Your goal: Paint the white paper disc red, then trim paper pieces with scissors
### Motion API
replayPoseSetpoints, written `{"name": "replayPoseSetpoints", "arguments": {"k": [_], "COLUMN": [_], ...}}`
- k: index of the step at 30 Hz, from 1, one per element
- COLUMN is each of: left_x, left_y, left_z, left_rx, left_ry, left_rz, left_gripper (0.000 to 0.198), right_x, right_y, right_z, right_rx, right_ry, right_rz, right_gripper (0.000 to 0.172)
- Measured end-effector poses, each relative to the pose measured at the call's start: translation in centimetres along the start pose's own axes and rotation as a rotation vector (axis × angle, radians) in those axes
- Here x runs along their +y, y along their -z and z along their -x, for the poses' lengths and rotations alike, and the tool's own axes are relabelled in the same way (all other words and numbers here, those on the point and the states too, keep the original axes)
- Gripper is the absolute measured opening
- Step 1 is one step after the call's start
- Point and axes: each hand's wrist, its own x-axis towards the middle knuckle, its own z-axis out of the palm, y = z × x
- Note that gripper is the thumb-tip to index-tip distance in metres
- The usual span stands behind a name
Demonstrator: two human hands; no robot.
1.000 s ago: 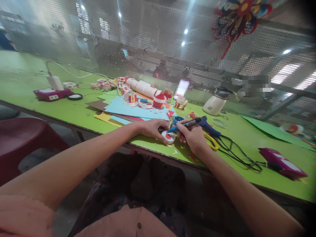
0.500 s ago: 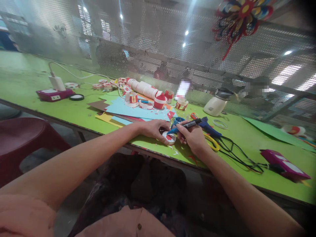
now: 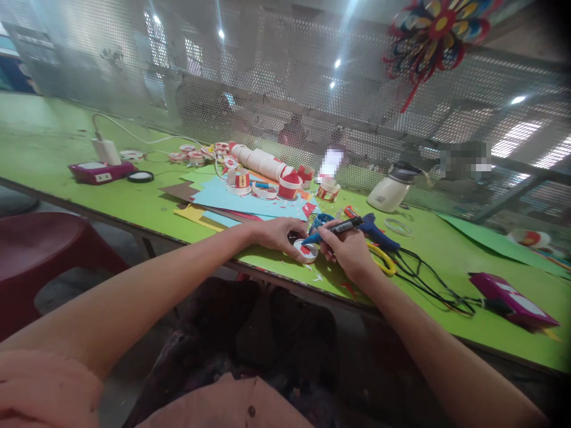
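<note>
My left hand [image 3: 283,236] grips a small round white paper disc [image 3: 306,252] at its left rim, close to the table's front edge. Red paper and dark specks show on the disc's top. In my right hand [image 3: 349,248] is a marker [image 3: 334,229] with a black barrel and a blue front end, held like a pen. Its tip points down at the disc; whether it touches I cannot tell. Just behind the marker lies a blue roll of tape [image 3: 322,221]. Small paper scraps [image 3: 317,277] are scattered in front of the disc.
Coloured paper sheets [image 3: 250,199] lie behind my left hand, with red-and-white paper cups [image 3: 289,185] on them. To the right are a blue glue gun [image 3: 377,232], yellow-handled scissors [image 3: 382,260], black cables, a purple power strip [image 3: 513,300] and a cream jug [image 3: 390,189].
The view has shifted very slightly. Both hands keep the same hold, and the marker stays over the disc with hardly any movement.
</note>
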Motion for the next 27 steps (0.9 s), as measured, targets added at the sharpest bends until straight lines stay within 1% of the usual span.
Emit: {"name": "replayPoseSetpoints", "arguments": {"k": [3,9,16,19,23,27], "left_x": [0.18,0.71,0.83,0.89,0.9,0.71], "left_y": [-0.01,-0.03,0.13,0.15,0.13,0.12], "left_z": [0.02,0.16,0.11,0.18,0.25,0.25], "left_rx": [0.004,0.011,-0.022,-0.015,-0.015,-0.019], "left_ry": [-0.01,0.001,0.008,0.02,0.066,0.077], "left_rz": [0.007,0.027,0.014,0.019,0.021,0.018], "left_gripper": [0.045,0.048,0.045,0.046,0.05,0.05], "right_x": [0.05,-0.01,-0.14,-0.01,0.1,-0.08], "right_y": [0.1,0.05,-0.05,0.05,0.26,0.28], "right_z": [-0.05,-0.14,0.05,-0.04,-0.3,-0.34], "right_rx": [-0.012,-0.024,-0.02,0.03,0.137,0.197], "right_ry": [0.027,0.07,0.047,0.05,0.049,0.013], "right_rz": [0.051,0.082,0.065,0.026,-0.073,-0.084], "right_gripper": [0.029,0.027,0.031,0.031,0.032,0.031]}}
